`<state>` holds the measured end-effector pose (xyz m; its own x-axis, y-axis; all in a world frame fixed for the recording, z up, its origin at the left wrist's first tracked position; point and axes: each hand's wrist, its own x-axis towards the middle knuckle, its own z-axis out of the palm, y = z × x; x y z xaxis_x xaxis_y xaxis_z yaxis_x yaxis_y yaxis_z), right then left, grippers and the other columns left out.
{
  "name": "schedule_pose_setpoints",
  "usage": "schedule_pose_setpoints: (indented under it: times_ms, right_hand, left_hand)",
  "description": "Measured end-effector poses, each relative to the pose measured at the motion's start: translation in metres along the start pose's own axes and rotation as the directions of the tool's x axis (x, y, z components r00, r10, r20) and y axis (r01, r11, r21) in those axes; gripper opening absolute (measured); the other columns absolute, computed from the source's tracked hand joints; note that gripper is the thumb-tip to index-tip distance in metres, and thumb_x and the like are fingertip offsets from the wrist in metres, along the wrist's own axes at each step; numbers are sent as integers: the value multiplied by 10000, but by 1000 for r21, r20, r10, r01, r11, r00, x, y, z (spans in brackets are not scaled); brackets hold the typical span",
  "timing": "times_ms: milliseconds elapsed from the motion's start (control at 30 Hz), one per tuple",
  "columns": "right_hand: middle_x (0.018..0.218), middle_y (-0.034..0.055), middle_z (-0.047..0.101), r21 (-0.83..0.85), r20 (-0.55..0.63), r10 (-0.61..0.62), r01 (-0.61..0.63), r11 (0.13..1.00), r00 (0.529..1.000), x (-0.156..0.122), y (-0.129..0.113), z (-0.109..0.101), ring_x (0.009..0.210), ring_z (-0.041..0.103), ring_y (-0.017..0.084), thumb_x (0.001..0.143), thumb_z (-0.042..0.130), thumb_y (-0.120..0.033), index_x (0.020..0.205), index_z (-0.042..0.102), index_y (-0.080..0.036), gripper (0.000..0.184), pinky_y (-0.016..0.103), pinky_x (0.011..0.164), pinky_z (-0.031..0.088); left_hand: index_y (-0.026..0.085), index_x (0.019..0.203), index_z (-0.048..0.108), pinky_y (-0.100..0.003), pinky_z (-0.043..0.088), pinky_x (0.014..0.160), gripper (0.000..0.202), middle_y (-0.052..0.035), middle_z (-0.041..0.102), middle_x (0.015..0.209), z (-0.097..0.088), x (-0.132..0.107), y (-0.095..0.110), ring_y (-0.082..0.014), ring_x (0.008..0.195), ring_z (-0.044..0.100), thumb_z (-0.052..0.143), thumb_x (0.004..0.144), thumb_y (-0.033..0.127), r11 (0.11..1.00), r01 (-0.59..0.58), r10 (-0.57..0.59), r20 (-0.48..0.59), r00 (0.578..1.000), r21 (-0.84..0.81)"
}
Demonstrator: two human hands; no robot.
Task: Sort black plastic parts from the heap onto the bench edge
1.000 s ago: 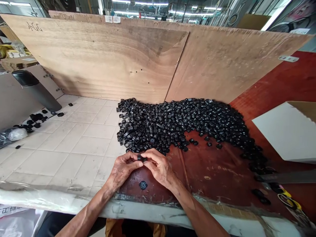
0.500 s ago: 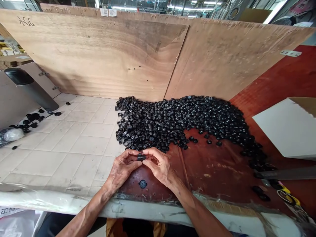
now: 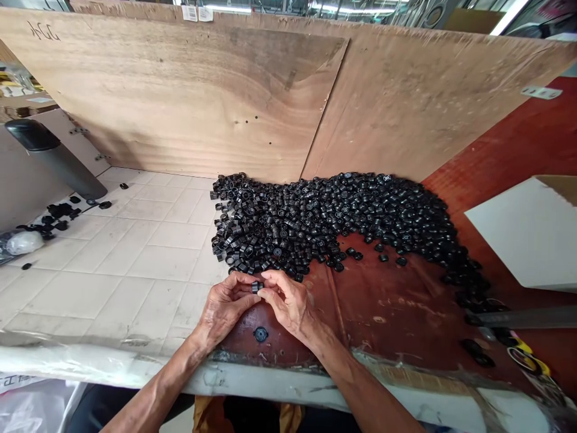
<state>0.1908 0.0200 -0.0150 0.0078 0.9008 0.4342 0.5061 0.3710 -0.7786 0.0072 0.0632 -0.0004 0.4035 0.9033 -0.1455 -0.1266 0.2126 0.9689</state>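
A small black plastic cap-like part [image 3: 256,287] is pinched between my two hands, just in front of the heap. Fingers and thumb of my left hand [image 3: 225,307] close on its left side. From the right, the fingertips and thumb of my right hand [image 3: 288,304] close on it too, covering part of it. Below my hands, a single round black piece [image 3: 260,334] with small side tabs lies flat on the dark red surface [image 3: 378,313]. Beyond my fingertips spreads a large heap of similar black plastic parts [image 3: 315,216].
A plywood board [image 3: 202,96] stands behind the heap. On the left are a grey bottle [image 3: 67,162] and scattered black pieces [image 3: 58,210] on pale tiled covering [image 3: 148,264]. At right lie a white box [image 3: 518,234], a metal strip [image 3: 532,317] and yellow-handled scissors [image 3: 527,355].
My fingers have drawn slightly closer together around the small black part, so less of it shows on the right. The view has shifted a little; the loose round piece stays put.
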Motion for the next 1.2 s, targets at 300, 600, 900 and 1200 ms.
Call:
schedule_pose_setpoints:
  times_ms: [300,600,900,1200]
  right_hand:
    - [972,32,757,67,71,67,-72,995,995,6,-13,-9,830,714,185,947,635,-151,1016,729,-253,155,286,778,568]
    - [1083,40,762,174,64,121,-131,976,991,4,-9,-9,936,731,188,956,655,-178,1039,739,-255,141,291,839,583]
    - [727,-6,712,-32,38,138,-137,990,990,4,-11,-3,643,679,166,1050,546,-315,1167,659,-232,183,259,656,531]
    - [693,-17,661,-71,124,97,-89,994,987,3,-8,-9,623,610,155,1010,577,-262,899,646,-257,131,250,627,456]
  left_hand:
    - [193,958,754,-281,600,766,304,-19,816,857,0,-2,0,-186,791,768,909,755,358,999,1,0,-12,1000,43]
    - [202,942,758,-323,611,881,289,-37,825,1012,0,-4,-1,-208,920,773,910,760,368,1000,-26,26,-40,999,9]
    - [221,992,741,-340,615,931,193,-46,785,1128,-2,-3,-12,-215,1004,756,817,866,347,980,-154,152,30,988,126]
    - [226,1002,729,-329,616,917,239,-33,789,1090,-3,-3,-10,-209,976,756,826,855,388,987,-129,131,-10,991,95]
